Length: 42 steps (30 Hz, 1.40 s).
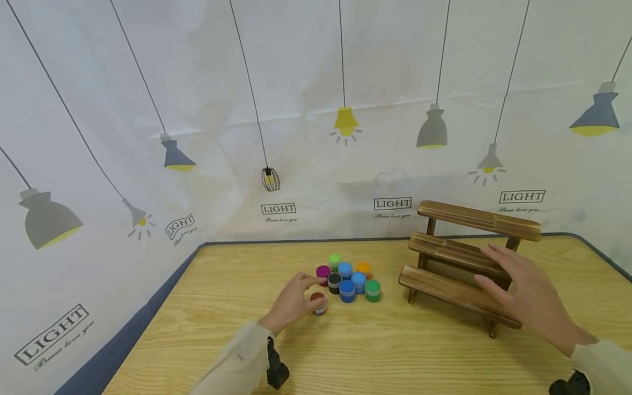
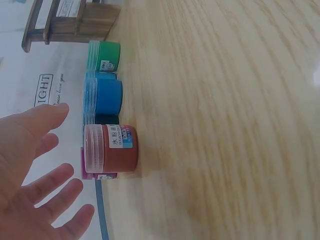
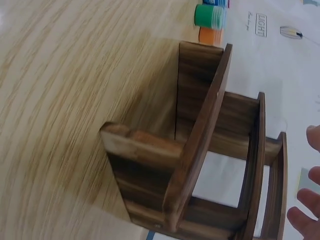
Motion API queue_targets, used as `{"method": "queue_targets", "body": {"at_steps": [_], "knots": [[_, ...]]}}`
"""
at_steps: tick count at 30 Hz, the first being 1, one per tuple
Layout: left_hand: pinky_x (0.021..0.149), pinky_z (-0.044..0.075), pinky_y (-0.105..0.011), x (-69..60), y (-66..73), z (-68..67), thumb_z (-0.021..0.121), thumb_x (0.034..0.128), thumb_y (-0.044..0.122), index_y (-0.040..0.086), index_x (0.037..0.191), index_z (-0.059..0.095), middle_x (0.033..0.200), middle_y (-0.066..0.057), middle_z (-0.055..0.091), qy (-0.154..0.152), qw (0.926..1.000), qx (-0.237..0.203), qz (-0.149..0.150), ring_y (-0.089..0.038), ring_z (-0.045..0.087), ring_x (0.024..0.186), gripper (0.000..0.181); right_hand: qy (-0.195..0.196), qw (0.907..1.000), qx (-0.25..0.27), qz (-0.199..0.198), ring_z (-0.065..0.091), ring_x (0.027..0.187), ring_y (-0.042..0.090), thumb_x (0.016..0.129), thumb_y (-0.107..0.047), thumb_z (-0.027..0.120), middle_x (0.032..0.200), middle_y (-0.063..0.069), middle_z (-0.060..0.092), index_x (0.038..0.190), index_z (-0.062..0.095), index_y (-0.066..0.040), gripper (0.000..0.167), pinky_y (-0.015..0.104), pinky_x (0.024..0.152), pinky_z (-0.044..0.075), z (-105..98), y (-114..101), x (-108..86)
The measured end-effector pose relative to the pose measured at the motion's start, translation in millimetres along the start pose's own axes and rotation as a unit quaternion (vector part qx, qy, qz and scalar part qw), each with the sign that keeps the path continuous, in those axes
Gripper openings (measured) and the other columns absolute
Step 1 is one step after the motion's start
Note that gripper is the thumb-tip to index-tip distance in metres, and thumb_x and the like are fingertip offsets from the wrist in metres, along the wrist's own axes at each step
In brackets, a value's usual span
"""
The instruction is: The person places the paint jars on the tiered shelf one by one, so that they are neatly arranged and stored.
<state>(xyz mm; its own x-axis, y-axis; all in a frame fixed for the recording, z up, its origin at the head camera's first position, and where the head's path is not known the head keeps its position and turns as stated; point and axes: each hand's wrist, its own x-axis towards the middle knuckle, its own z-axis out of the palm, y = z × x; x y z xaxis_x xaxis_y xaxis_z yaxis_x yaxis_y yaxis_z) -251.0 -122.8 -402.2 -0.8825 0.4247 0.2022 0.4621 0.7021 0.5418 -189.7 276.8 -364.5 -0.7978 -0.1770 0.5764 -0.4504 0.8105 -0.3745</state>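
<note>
My left hand [image 1: 292, 300] hovers over a small brown paint jar [image 2: 121, 155], its thumb and fingers spread apart. In the left wrist view a gap shows between the fingers [image 2: 60, 180] and the jar's clear lid. Behind that jar sits a cluster of paint jars, among them black [image 1: 334, 283], purple [image 1: 323, 273], dark blue [image 1: 348, 292] and green [image 1: 372, 291]. My right hand [image 1: 533, 299] is held by the right part of a three-tier wooden stand [image 1: 454, 291], fingers extended and holding nothing. Whether it touches the stand I cannot tell.
More jars, light green [image 1: 335, 260], orange [image 1: 364, 269] and lighter blue [image 1: 359, 281], stand in the cluster, left of the stand. A light wood-grain table [image 1: 237, 340] lies beneath everything. Behind it hangs a pale backdrop [image 1: 306, 66] printed with lamps.
</note>
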Motion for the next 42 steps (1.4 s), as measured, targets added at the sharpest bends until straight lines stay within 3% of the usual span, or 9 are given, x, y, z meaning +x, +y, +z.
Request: {"method": "queue_targets", "body": {"at_steps": [10,14,17,21,24,26,29,37,42], "knots": [[0.073,0.045,-0.038,1.1,-5.4,4.7,0.065,0.0819,0.019,0.003,0.115,0.058,0.104,-0.015,0.051,-0.008,0.9996,-0.026,0.005,-0.029,0.05,0.092,0.038,0.045,0.9976,-0.005,0.052,0.038,0.103,0.05,0.079,-0.017,0.067,0.119,0.03,0.044,0.119,0.05,0.005,0.049,0.063,0.079,0.027,-16,30,-17.8],[0.072,0.047,-0.036,1.6,-7.6,7.3,0.066,0.0806,0.018,0.002,0.113,0.059,0.102,-0.016,0.052,-0.007,0.9992,-0.04,0.003,-0.028,0.053,0.09,0.037,0.093,0.9931,-0.032,0.064,0.047,0.103,0.01,0.073,-0.02,0.073,0.118,0.004,0.052,0.12,0.055,-0.011,0.05,0.024,0.083,0.04,-6,66,-30.4],[0.073,0.048,-0.038,1.3,-9.0,8.7,0.067,0.0795,0.016,0.001,0.112,0.059,0.103,-0.017,0.053,-0.007,0.9982,-0.06,-0.003,-0.03,0.054,0.09,0.037,0.094,0.9915,-0.02,0.087,0.048,0.098,0.006,0.072,-0.018,0.074,0.115,0.001,0.052,0.12,0.055,-0.013,0.052,0.017,0.074,0.044,0,88,-39.1],[0.073,0.048,-0.038,0.3,-10.2,9.7,0.069,0.0776,0.015,-0.001,0.11,0.059,0.104,-0.017,0.054,-0.003,0.9961,-0.086,-0.016,-0.031,0.055,0.089,0.037,0.08,0.9896,-0.006,0.12,0.051,0.09,0.012,0.074,-0.02,0.073,0.111,0.017,0.051,0.119,0.054,-0.006,0.052,0.02,0.065,0.048,8,111,-49.0],[0.072,0.048,-0.036,-0.3,-11.9,10.9,0.07,0.0764,0.015,-0.001,0.107,0.06,0.102,-0.014,0.055,-0.001,0.9944,-0.102,-0.028,-0.03,0.055,0.088,0.036,0.066,0.9867,-0.013,0.148,0.044,0.083,-0.008,0.076,-0.03,0.07,0.114,0.015,0.05,0.122,0.052,-0.008,0.055,0.001,0.058,0.038,18,130,-57.7],[0.073,0.047,-0.035,-0.6,-13.6,11.9,0.07,0.0762,0.014,-0.001,0.106,0.061,0.1,-0.012,0.056,0.0,0.9929,-0.114,-0.034,-0.028,0.054,0.088,0.035,0.048,0.9858,0.003,0.161,0.042,0.082,-0.013,0.078,-0.031,0.067,0.116,0.018,0.049,0.123,0.049,-0.004,0.055,0.003,0.057,0.039,22,136,-62.0],[0.073,0.047,-0.033,-1.2,-16.3,13.4,0.07,0.0763,0.014,-0.001,0.105,0.062,0.098,-0.01,0.056,0.002,0.9915,-0.125,-0.035,-0.026,0.054,0.086,0.034,0.039,0.9845,0.023,0.169,0.035,0.081,-0.024,0.079,-0.031,0.066,0.116,0.016,0.048,0.122,0.048,-0.003,0.054,0.005,0.056,0.042,27,138,-65.8],[0.072,0.046,-0.031,-1.5,-19.4,16.3,0.071,0.0757,0.016,0.002,0.104,0.063,0.096,-0.006,0.058,0.01,0.9892,-0.137,-0.051,-0.023,0.055,0.085,0.032,0.014,0.9764,0.043,0.211,0.046,0.075,-0.017,0.081,-0.033,0.064,0.103,-0.018,0.045,0.116,0.049,0.0,0.05,0.021,0.052,0.048,19,108,-65.1],[0.072,0.046,-0.032,-1.8,-19.0,16.6,0.071,0.0755,0.016,0.004,0.104,0.063,0.097,-0.006,0.058,0.009,0.9876,-0.144,-0.061,-0.023,0.055,0.086,0.032,-0.04,0.9679,0.077,0.236,0.038,0.069,-0.022,0.084,-0.031,0.06,0.104,0.006,0.054,0.115,0.048,0.005,0.049,0.031,0.054,0.049,5,71,-58.1]]}}
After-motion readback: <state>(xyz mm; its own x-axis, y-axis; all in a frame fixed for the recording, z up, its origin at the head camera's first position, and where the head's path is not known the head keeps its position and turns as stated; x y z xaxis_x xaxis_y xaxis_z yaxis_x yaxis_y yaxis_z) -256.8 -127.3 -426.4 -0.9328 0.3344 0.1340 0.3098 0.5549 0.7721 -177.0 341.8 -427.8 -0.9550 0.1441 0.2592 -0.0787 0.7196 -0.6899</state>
